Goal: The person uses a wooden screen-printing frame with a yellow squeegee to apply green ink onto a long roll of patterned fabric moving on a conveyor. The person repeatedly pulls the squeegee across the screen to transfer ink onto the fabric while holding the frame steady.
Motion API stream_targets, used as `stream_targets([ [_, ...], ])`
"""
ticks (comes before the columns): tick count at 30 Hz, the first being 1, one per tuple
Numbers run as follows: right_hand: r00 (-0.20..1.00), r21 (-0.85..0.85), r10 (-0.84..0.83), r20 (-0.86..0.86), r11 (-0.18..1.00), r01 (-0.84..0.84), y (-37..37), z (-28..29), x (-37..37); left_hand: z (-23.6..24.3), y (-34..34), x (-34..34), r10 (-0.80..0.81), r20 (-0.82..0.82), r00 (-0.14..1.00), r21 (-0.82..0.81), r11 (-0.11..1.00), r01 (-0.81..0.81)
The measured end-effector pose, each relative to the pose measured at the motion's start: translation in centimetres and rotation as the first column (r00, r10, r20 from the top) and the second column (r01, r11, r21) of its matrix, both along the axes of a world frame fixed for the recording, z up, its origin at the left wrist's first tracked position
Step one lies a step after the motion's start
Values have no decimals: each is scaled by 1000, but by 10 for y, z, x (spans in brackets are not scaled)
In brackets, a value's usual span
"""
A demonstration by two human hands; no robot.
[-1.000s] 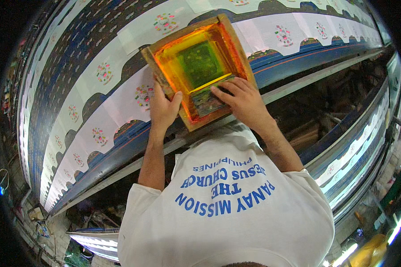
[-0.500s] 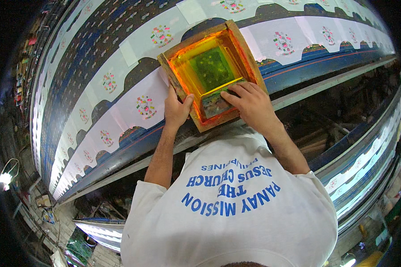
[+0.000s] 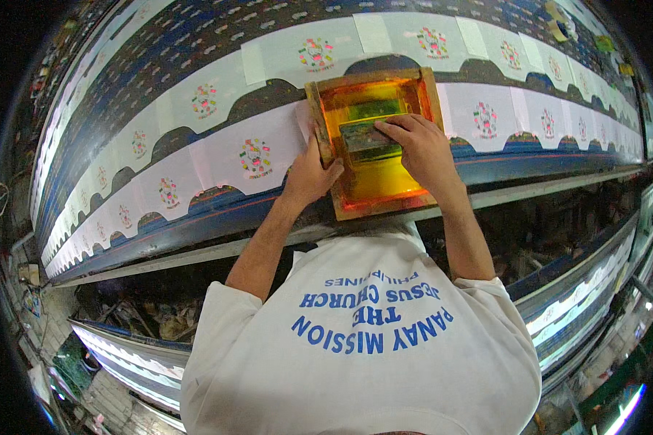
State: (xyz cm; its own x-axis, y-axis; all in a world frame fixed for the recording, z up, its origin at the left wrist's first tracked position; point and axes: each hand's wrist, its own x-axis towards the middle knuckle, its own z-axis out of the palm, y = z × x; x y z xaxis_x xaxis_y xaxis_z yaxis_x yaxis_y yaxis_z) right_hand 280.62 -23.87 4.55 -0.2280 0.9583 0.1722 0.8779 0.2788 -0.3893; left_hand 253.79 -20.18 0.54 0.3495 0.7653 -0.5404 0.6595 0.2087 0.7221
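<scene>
A wooden screen-printing frame [image 3: 370, 76] with yellow-orange mesh lies over the row of white cloth pieces along the near edge of the long table. My left hand [image 3: 312, 176] grips the frame's left side, thumb on the near part of the rail. Inside the frame, my right hand [image 3: 422, 151] holds a dark, flat squeegee [image 3: 366, 141], fingers bent over its right end. The squeegee lies across the middle of the mesh, with a greenish image area showing beyond it. The cloth directly under the frame is hidden.
White cloth pieces [image 3: 228, 163] with small multicoloured prints run in rows along the table on both sides. A dark blue table edge [image 3: 559, 148] borders the near row. Another table with white pieces [image 3: 573, 304] stands at the lower right, and a similar one at the lower left.
The frame has turned from a tilted angle to nearly square with the table. My right hand has pushed the squeegee from the frame's near end to its middle. The left hand keeps its grip.
</scene>
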Motion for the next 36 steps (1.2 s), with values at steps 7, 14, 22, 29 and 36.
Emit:
stream_targets([
  [7,996,-99,36,81,995,-28,59,-12,-7,16,11,-5,-97,68,993,-119,987,104],
  [14,977,-229,195,89,958,-171,-48,-27,-10,-25,9,-36,-74,223,972,-25,996,81],
  [22,983,-184,182,-6,966,-180,-73,13,-6,-14,-4,-19,0,253,968,32,999,-9],
  [29,989,-126,131,66,985,-122,-61,-6,-1,-40,-25,-14,59,138,989,325,940,-102],
  [36,999,-77,36,16,996,-35,-54,-16,-6,-31,-30,-5,243,194,950,407,862,-304],
])
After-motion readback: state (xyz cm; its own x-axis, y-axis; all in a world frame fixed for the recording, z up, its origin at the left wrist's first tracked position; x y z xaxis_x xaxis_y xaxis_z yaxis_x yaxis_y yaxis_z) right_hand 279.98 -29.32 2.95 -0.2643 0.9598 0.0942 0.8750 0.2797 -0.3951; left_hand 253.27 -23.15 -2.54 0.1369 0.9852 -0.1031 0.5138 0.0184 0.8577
